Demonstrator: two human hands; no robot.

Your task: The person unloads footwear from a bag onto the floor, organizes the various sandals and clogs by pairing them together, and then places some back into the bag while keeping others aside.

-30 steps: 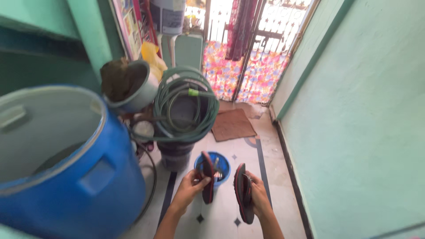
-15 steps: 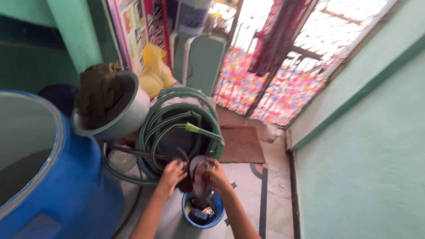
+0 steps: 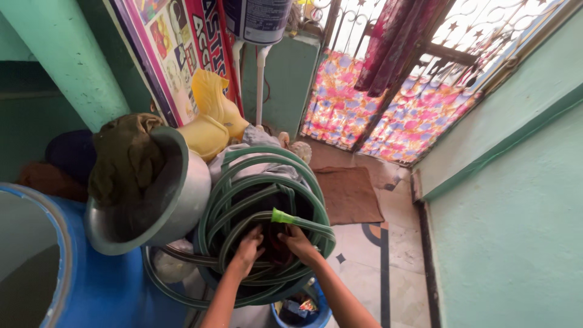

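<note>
Both hands, my left hand [image 3: 248,246] and right hand [image 3: 296,241], press a dark sandal [image 3: 274,248] inside the coiled green hose [image 3: 243,194]; loops could slip off, I judge.

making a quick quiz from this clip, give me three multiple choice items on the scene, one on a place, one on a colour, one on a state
1. Where are both hands?
A. inside the ring of the coiled hose
B. on the window grille
C. on the blue barrel's rim

2. What colour is the nozzle at the hose's end?
A. red
B. bright green
C. black

3. How does the metal basin sit?
A. flat on the floor
B. upside down
C. tilted, with a dark cloth in it

Answers:
1 A: the left hand and right hand reach into the middle of the coiled hose, not the blue barrel.
2 B: the nozzle is bright green, just above the right hand.
3 C: the metal basin leans on its side, with the dark cloth lying in it.
</note>
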